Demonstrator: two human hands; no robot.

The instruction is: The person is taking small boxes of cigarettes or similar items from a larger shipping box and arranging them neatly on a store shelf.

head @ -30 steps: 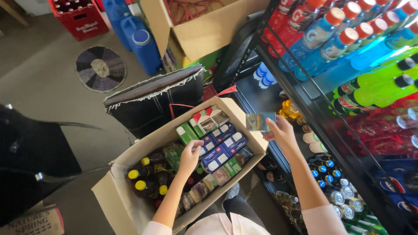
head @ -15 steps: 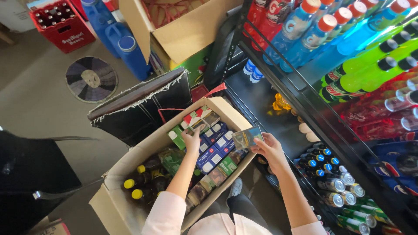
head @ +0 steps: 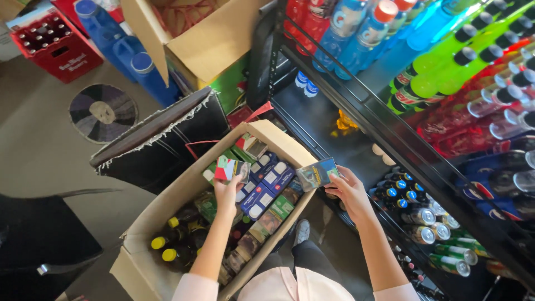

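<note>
Left hand (head: 227, 192) gripping packet (head: 231, 169), arm outstretched

Bright daylight, sharp, wide-angle edge distortion

Grey floor (head: 44, 150), cardboard box (head: 167, 206), red crate (head: 53, 47), round mat (head: 103, 111), black shelf (head: 345, 111) of bottles

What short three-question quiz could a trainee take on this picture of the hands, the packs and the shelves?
1. True or false: the left hand holds a red and green pack.
2. What does the right hand hold? A) bottle B) small blue-green pack C) can
3. Fill in: the cardboard box holds packs and bottles with ___ caps.

Key: 1 true; 2 B; 3 yellow.
</note>
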